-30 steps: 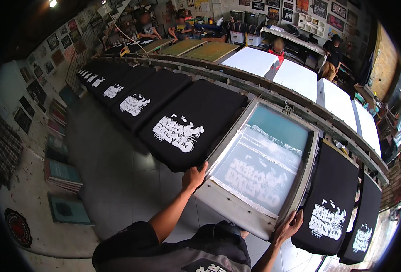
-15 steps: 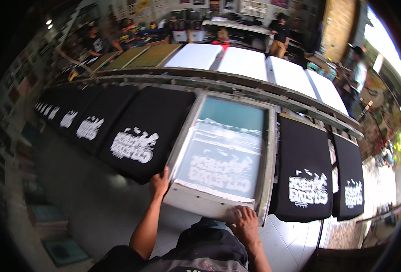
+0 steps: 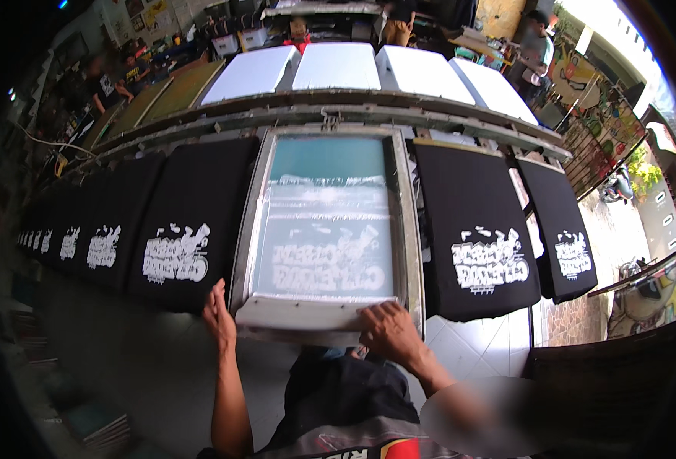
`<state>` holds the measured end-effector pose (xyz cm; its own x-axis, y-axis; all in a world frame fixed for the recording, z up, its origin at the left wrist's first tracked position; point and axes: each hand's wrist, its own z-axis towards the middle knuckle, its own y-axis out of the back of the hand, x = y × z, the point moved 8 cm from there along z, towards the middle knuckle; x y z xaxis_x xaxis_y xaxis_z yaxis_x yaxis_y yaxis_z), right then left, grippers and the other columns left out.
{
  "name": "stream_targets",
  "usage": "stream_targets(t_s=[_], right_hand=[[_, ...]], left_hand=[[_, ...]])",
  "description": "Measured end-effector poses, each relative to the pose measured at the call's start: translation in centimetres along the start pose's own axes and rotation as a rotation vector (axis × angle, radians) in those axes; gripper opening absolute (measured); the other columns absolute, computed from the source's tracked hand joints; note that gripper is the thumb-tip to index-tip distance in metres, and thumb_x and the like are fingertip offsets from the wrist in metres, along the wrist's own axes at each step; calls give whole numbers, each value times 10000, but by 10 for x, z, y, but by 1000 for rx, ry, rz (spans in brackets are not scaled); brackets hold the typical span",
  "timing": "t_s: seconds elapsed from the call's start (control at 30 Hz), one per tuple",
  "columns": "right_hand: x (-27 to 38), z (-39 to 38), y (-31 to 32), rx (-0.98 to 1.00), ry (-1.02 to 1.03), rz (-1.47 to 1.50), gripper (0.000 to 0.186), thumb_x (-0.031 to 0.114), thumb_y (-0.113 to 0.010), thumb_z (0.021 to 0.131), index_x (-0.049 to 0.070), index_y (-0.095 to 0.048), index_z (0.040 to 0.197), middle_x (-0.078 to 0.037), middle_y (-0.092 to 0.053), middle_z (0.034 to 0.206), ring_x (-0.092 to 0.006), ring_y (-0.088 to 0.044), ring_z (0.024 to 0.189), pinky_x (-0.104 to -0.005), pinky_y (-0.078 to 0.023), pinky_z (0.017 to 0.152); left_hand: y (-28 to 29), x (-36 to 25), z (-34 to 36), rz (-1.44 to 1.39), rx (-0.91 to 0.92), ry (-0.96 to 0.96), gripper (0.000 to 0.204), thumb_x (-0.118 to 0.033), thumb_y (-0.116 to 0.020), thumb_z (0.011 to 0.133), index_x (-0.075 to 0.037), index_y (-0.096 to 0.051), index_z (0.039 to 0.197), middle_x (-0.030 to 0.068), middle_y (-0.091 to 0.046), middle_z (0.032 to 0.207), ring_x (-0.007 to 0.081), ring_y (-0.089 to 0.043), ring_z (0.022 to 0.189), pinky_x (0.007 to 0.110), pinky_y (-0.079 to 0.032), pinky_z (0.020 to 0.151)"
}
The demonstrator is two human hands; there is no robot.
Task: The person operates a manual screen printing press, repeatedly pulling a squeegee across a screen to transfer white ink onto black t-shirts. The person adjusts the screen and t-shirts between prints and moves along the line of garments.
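A printing screen (image 3: pixel 330 161) in a metal frame lies in front of me, white ink and a pale design across its mesh. My right hand (image 3: pixel 390 327) grips the frame's near edge, right of centre, fingers bent over it. My left hand (image 3: pixel 220 312) is open beside the frame's lower left corner, fingers stretched upward; whether it touches the frame I cannot tell. Black shirts with white prints flank the screen on boards, one close on the left (image 3: pixel 194 183), another on the right (image 3: pixel 468 191) and a narrower-looking one (image 3: pixel 548 199) beyond it.
Behind a metal rail (image 3: pixel 476 130) are white-covered boards (image 3: pixel 334 69) and olive boards (image 3: pixel 185 88). Several people work at the back, including one at right (image 3: pixel 537 57). Stacked screens (image 3: pixel 101 421) lie low at left. A bright doorway (image 3: pixel 583 321) opens at right.
My view has swung round to face the screen squarely. My right hand moved from the frame's right side onto its near edge. My left hand's fingers have straightened at the left corner.
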<state>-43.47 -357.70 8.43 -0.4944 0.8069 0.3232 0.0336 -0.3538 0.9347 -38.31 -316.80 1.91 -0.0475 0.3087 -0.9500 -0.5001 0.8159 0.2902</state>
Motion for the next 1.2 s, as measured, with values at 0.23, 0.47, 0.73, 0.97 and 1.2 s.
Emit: stream_targets(t_s=[0.23,0.47,0.73,0.97,1.2], right_hand=[[-8,22,12,-68,-100,-18,479,208,-855,756,68,-687,1182,-92,-693,1021,-296,-675,1029,-423,-513,963],[-22,18,17,-93,-217,-140,348,191,-858,758,74,-687,1037,-80,-683,978,-288,-680,987,-424,-521,884],[-20,12,16,-134,-200,-110,295,115,-786,755,60,-690,1028,-86,-683,1007,-290,-678,1009,-439,-522,952],[-15,1,7,-346,-204,-179,213,52,-747,696,86,-658,886,-59,-649,846,-276,-662,838,-419,-506,868],[-52,63,39,-335,-161,-201,181,71,-790,718,102,-668,849,-45,-651,782,-255,-680,766,-412,-483,886]], left_hand=[[-60,-139,-50,475,504,-759,593,-461,-848,902,-34,-743,1299,109,-721,1276,301,-631,1220,458,-468,1096],[-80,-105,-27,666,735,-762,495,-175,-948,685,-90,-779,1143,33,-747,1098,256,-677,1055,435,-533,958],[-89,-104,-23,621,751,-785,398,-29,-855,643,-96,-790,1030,7,-726,992,243,-685,934,382,-589,791],[-84,-90,-32,608,720,-844,359,28,-807,634,-89,-798,973,14,-718,964,251,-680,925,385,-589,793],[-117,-116,31,617,733,-813,320,-11,-851,671,-109,-810,973,17,-761,992,257,-705,944,387,-625,799]])
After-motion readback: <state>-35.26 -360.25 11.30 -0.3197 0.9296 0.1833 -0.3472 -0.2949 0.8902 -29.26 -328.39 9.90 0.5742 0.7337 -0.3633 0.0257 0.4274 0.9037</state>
